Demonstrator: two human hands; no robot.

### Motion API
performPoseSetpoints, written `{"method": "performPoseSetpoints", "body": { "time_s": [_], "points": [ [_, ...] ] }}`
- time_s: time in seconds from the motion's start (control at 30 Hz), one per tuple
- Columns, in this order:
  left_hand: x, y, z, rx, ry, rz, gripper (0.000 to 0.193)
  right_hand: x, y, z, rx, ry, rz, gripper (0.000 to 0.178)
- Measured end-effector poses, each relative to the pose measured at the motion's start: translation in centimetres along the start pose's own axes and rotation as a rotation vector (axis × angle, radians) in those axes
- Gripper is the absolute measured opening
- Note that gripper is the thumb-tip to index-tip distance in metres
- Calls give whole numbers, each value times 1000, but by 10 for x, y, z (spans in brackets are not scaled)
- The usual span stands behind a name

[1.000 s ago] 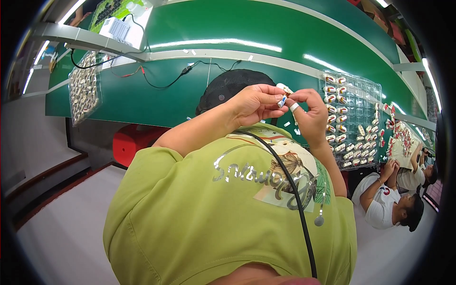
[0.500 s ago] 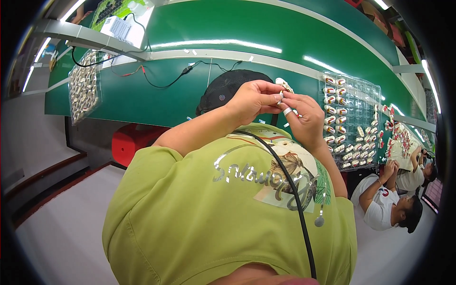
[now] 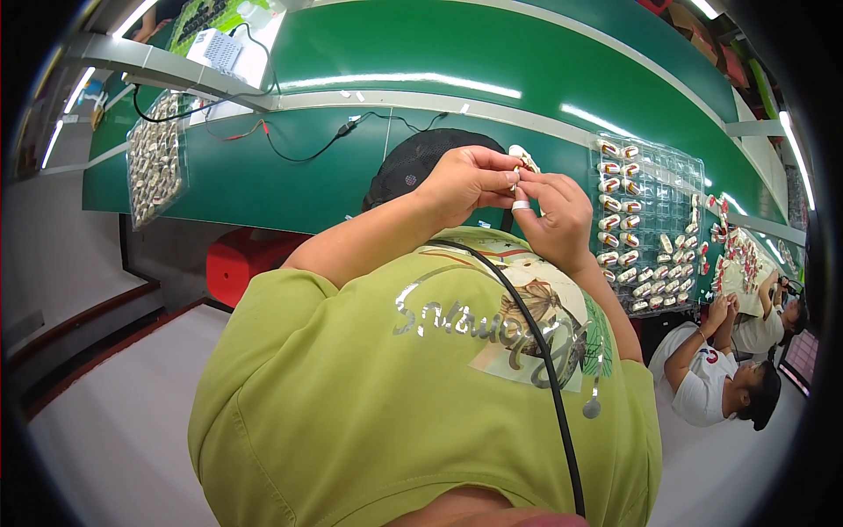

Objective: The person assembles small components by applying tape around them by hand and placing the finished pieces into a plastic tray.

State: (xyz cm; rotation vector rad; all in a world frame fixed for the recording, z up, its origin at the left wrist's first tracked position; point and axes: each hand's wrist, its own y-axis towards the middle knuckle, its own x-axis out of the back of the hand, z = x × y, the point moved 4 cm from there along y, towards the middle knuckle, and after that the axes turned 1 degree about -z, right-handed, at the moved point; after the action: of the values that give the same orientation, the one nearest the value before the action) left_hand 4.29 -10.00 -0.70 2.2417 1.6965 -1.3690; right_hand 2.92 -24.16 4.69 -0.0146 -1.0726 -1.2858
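Note:
My left hand [image 3: 464, 186] and my right hand [image 3: 558, 215] meet over the near edge of the green bench. Both are closed, thumbs and fingertips pinching a small white part [image 3: 516, 178] between them. Most of it is hidden by the fingers, so its exact kind does not show. A white band circles one finger of my right hand. Just beyond the fingertips is a white oval piece [image 3: 518, 152] with dark and reddish marks; whether it touches the hands I cannot tell. Behind my left hand sits a black mesh cap [image 3: 402, 171].
At right a clear plastic tray [image 3: 654, 158] holds rows of white oval pieces. Another filled tray [image 3: 156, 162] is at far left. A black cable [image 3: 303, 158] with clips crosses the green bench [image 3: 307, 198]. A red stool [image 3: 230, 270] stands below; co-workers [image 3: 702, 373] sit at right.
My right hand has turned slightly and its fingers have drawn in closer to the left fingertips. The left hand has barely moved, and the small part stays between them.

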Motion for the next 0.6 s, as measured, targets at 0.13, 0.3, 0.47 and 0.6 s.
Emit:
{"method": "performPoseSetpoints", "body": {
  "time_s": [0.13, 0.3, 0.47, 0.6],
  "points": [
    [3, -1, 2, 31, -13, 20, 20, -1, 0, -7, -64, 13, 15, 8],
    [3, -2, 3, 37, -19, 19, 26, 3, 1, -12, -318, 264, 98, 11],
    [3, -1, 3, 8, 3, 3, 26, 1, -2, -12, -249, 206, 94, 13],
    [2, -2, 2, -23, -10, -6, 23, 2, -1, -12, -251, 222, 93, 11]
  ]
}}
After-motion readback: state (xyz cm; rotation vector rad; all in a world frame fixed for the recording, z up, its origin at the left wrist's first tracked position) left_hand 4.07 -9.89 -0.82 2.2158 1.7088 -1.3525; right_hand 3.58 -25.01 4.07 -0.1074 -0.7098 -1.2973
